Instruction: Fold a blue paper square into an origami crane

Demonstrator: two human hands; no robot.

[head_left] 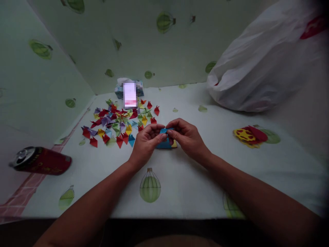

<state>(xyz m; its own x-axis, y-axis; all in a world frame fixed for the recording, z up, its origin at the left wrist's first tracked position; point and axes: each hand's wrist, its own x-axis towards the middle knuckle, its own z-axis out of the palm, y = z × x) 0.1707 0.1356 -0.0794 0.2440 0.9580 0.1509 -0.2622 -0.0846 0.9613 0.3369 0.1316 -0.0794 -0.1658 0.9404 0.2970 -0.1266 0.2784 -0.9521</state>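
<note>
Blue paper (163,130) is pinched between 2 hands (146,141).

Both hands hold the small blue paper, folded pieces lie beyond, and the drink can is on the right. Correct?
No, the drink can is on the left, as the head view shows. The left hand and right hand hold the small blue paper, and folded pieces lie beyond.

The person's bare left hand (147,140) and bare right hand (186,137), each with a rounded thumb (159,138) and slim fingers (151,128), join through narrow uncovered wrists (209,157) to a smooth, bare left forearm (102,192) and bare right forearm (244,185), both thickening gradually towards the elbow
</note>
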